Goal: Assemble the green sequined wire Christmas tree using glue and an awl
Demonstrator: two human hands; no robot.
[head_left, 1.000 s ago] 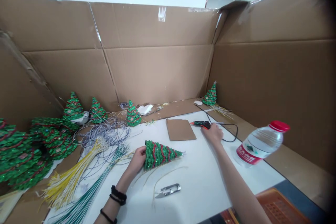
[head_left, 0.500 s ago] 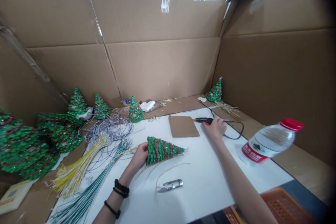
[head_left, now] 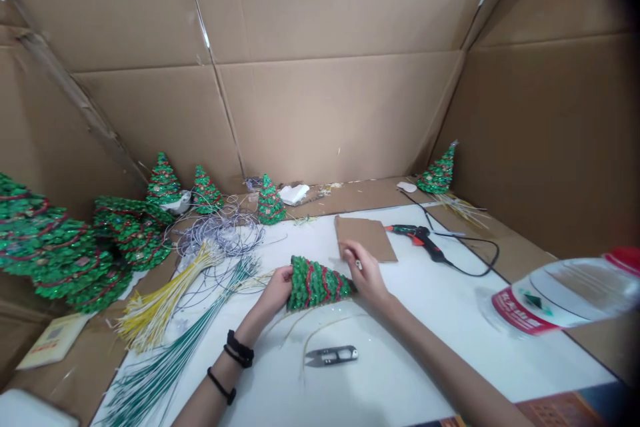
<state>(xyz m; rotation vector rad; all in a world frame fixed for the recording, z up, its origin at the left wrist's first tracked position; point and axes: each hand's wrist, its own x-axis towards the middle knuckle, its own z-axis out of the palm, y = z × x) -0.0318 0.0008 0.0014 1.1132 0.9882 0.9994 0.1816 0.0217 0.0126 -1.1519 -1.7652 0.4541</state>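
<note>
A small green tree with red garlands lies on its side over the white board. My left hand pinches its wide base. At the tree's narrow tip is my right hand, fingers bent; what they grip, if anything, is hidden. Just behind that hand lies a cardboard piece, and to its right a black and orange glue gun rests with its cable. Thread snips and thin pale strands lie in front of the tree.
Yellow-white strands, green strands and tangled wire cover the left side. Larger trees stand far left, smaller ones along the back. A water bottle is at the right. Cardboard walls enclose the table.
My right hand has left the glue gun and moved left to the tree's tip. The gun now lies on the board. My left hand still holds the tree; the view has shifted.
</note>
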